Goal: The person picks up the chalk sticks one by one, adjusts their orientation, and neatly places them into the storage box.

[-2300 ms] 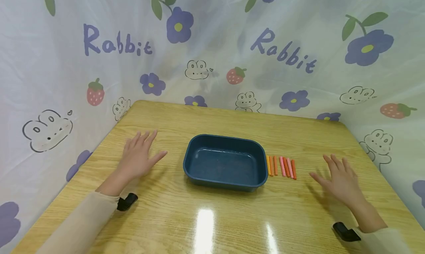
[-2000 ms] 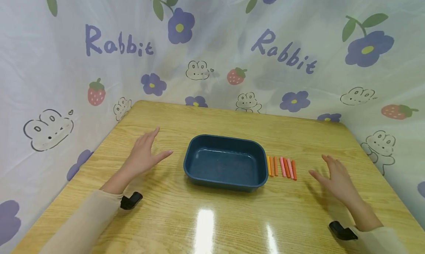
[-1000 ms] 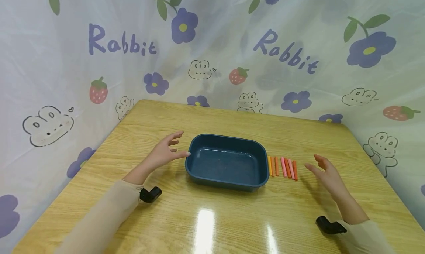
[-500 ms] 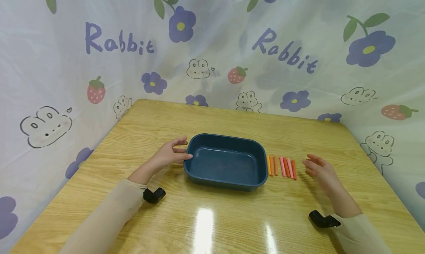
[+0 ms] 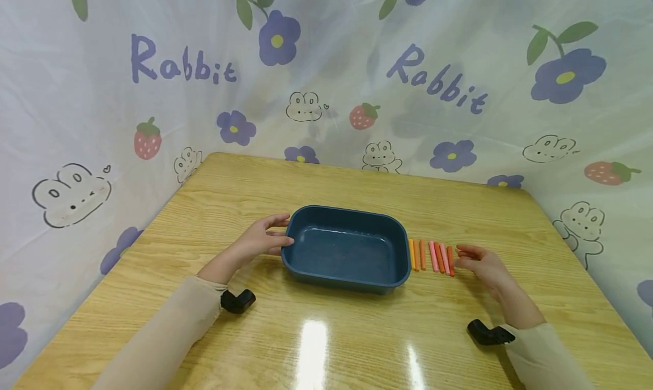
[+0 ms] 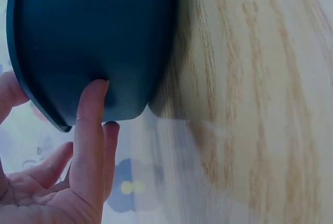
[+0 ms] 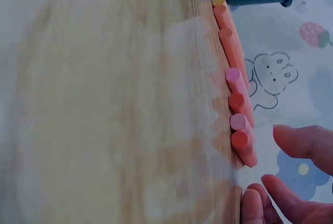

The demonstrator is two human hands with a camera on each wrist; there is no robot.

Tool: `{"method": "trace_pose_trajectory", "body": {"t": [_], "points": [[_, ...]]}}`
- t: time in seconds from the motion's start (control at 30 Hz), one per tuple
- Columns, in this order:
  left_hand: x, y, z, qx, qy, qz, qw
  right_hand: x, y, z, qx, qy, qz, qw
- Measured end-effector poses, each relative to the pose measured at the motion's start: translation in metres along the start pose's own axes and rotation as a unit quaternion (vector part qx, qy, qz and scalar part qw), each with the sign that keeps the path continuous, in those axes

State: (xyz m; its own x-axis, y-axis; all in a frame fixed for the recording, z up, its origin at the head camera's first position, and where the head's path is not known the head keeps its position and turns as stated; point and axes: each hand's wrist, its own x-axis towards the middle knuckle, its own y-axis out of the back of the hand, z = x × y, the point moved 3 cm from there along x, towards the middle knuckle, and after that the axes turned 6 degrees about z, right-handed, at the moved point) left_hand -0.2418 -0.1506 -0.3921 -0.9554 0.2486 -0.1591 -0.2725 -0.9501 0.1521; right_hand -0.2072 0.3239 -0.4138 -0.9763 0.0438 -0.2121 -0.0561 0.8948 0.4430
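Blue box: placed on the table at the centre of the frame; its hollow (image 5: 352,257) is turned upward.
Left hand (image 5: 257,238): seen left of centre; the box's left rim is pinched between thumb and fingers.
Crayons (image 5: 433,257): seven, in yellow, orange, pink and red, laid in a row just right of the box.
Right hand (image 5: 484,265): held right of centre, loosely curved and unfilled, just beside the last red crayon.
Table (image 5: 245,344): made of pale wood.
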Motion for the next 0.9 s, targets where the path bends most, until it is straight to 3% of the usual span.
{"method": "trace_pose_trajectory", "body": {"t": [0.3, 0.7, 0.8, 0.9], "points": [[0.0, 0.0, -0.002, 0.002, 0.0, 0.0, 1.0, 0.005, 0.0, -0.001, -0.077, 0.014, -0.006, 0.997], [0.0, -0.001, -0.001, 0.009, 0.0, 0.002, 1.0, 0.013, 0.0, -0.009, -0.152, -0.023, 0.029, 0.988], [0.0, 0.0, -0.001, 0.012, -0.002, 0.002, 0.9999, 0.015, -0.001, -0.011, -0.15, -0.031, 0.032, 0.988], [-0.001, 0.0, -0.001, 0.012, -0.003, 0.001, 0.9999, 0.016, 0.0, -0.01, -0.112, -0.027, 0.022, 0.993]]}}
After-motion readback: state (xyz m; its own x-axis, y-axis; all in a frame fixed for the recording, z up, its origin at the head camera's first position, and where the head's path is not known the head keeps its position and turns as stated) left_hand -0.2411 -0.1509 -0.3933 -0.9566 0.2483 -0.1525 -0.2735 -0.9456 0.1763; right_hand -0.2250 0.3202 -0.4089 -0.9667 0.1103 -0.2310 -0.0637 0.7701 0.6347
